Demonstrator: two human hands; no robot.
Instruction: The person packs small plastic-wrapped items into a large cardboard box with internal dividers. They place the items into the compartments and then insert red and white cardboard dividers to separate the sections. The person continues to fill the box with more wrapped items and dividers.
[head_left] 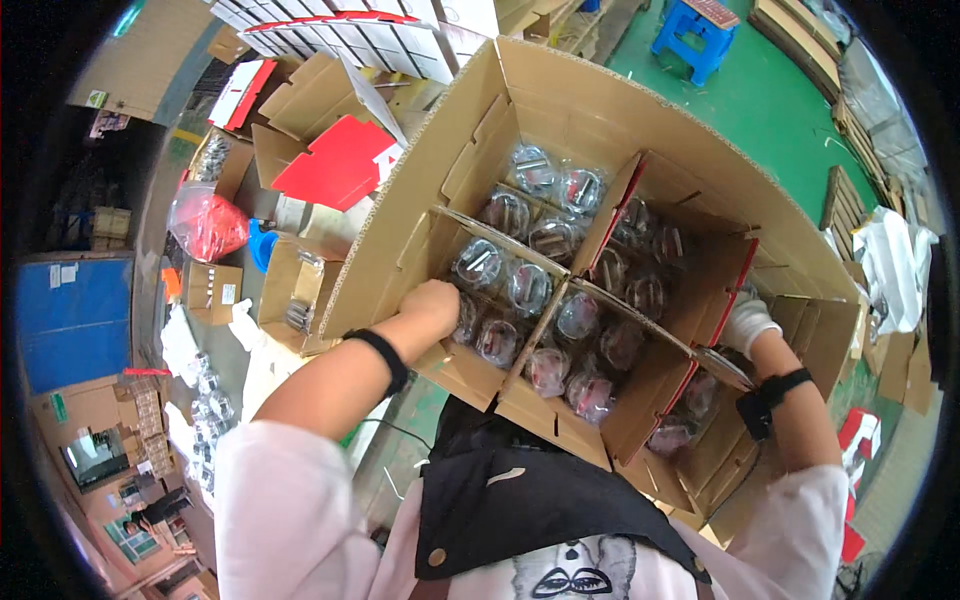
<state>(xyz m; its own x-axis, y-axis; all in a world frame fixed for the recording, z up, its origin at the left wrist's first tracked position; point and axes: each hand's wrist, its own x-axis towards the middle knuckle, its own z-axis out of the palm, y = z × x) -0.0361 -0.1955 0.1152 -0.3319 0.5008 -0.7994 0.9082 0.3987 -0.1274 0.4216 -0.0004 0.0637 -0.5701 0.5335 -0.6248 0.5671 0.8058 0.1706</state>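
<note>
A large open cardboard box (420, 200) stands in front of me, split by cardboard dividers (570, 275) into compartments. Several round, clear-plastic-wrapped metallic items (480, 262) lie in them, some with red parts. My left hand (432, 308) reaches over the left wall into the near left compartment. Its fingers curl down beside a wrapped item (497, 340); their tips are hidden. At the right side, my right hand (748, 322) wears a white glove and reaches into the right part of the box, against a red-edged divider (738, 285). Its fingers are mostly hidden.
Left of the box are smaller cartons (290, 285), a red flap (335, 165) and a red plastic bag (212, 225). Beyond stands a blue stool (693, 42) on the green floor. Flattened cardboard and white sheeting (890, 265) lie to the right.
</note>
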